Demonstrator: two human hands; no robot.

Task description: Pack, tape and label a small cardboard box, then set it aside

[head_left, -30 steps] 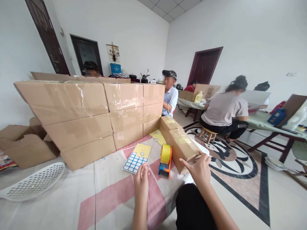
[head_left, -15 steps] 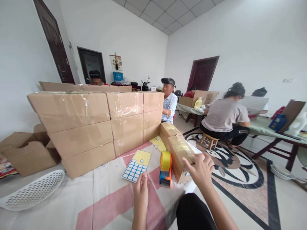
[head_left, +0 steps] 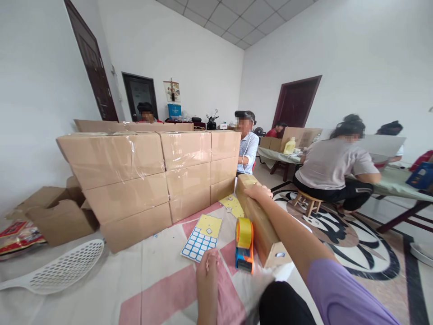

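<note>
My right hand point(head_left: 259, 191) lies over the top of a long, low cardboard box point(head_left: 262, 223) near its far end, with the fingers bent down onto it. Shiny tape runs along that box, and the fingertips are partly hidden. Closer to me, my left hand point(head_left: 207, 266) is loosely closed on the cloth, and I see nothing in it. Just beyond its fingers lies a yellow, blue and white printed sheet point(head_left: 203, 237). An orange and blue tape dispenser point(head_left: 244, 246) with a yellow roll stands between my left hand and the box.
Taped cardboard boxes point(head_left: 135, 180) form a wall across the table. A white perforated scoop point(head_left: 74, 266) and an opened carton point(head_left: 62, 221) are at left. Another yellow sheet point(head_left: 232, 205) lies behind the dispenser. A person point(head_left: 248, 146) sits beyond the boxes; another point(head_left: 334, 158) sits on a stool at right.
My right hand has moved forward from above the box's near end and come down on its far part. My left hand stays by the printed sheet. The view has turned slightly left.
</note>
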